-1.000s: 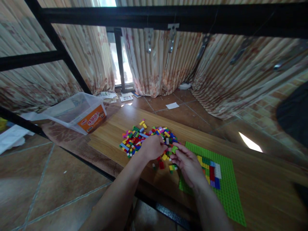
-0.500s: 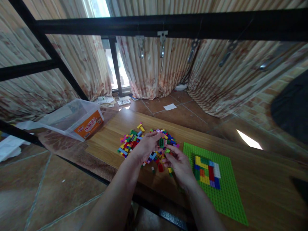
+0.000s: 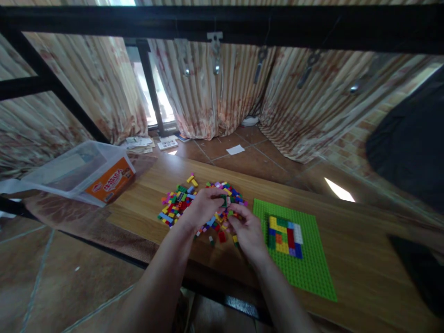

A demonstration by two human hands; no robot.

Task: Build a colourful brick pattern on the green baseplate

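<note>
Both hands hover over a pile of small toy building bricks (image 3: 173, 206) in many colours. My left hand (image 3: 204, 206) is closed, pinching a dark green brick (image 3: 224, 201) at its fingertips. Close beside it, my right hand (image 3: 247, 229) has its fingers pinched together around a small lime green brick (image 3: 231, 213), mostly covered by the fingers. To the right lies a green studded baseplate (image 3: 312, 277), bearing a flat block of joined bricks (image 3: 285, 237) in yellow, blue, red, white, green and orange.
A wooden tabletop (image 3: 138, 208) carries the bricks and baseplate. At its left stands a clear plastic bin (image 3: 74, 189) with an orange label. A dark flat object (image 3: 412, 263) sits at the right. Curtains (image 3: 204, 101) hang behind a black metal bar (image 3: 243, 25).
The camera view has shifted, so the scene sits farther left and slightly higher. The dark green brick has turned and is more covered by my fingers. Both hands stay close together over the pile.
</note>
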